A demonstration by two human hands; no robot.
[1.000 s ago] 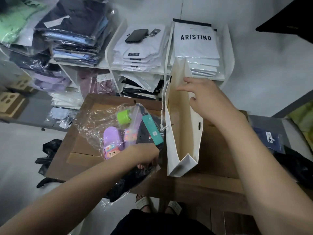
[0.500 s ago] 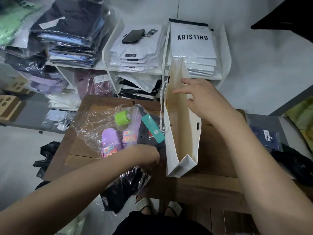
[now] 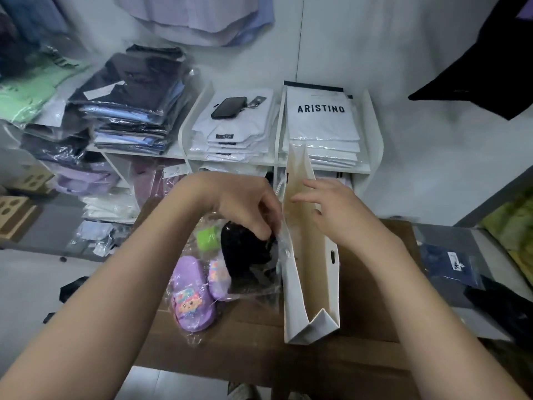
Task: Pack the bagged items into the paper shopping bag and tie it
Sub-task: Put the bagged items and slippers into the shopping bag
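A white paper shopping bag [image 3: 294, 298] stands open on the brown wooden table [image 3: 366, 319]. My right hand [image 3: 334, 209] rests at the bag's right rim, fingers spread and reaching over the opening. My left hand [image 3: 248, 203] pinches the top of a clear plastic bag [image 3: 245, 290] just left of the paper bag, lifting it beside the paper bag's left wall. Inside the plastic I see a black garment [image 3: 245, 252], purple children's slippers [image 3: 190, 298] and a green item [image 3: 206, 235]. The slippers' end of the plastic bag lies on the table.
White shelves [image 3: 372, 134] behind the table hold stacked bagged shirts, a phone [image 3: 229, 106] and an "ARISTINO" pack [image 3: 320, 116]. More bagged clothes pile at the left. A navy bagged item [image 3: 450, 264] lies on a grey surface at the right. Dark clothes hang upper right.
My left hand has lifted the plastic bag from the table's front edge up and right, to the paper bag's opening. The camera tilted up. My right hand stays at the rim.
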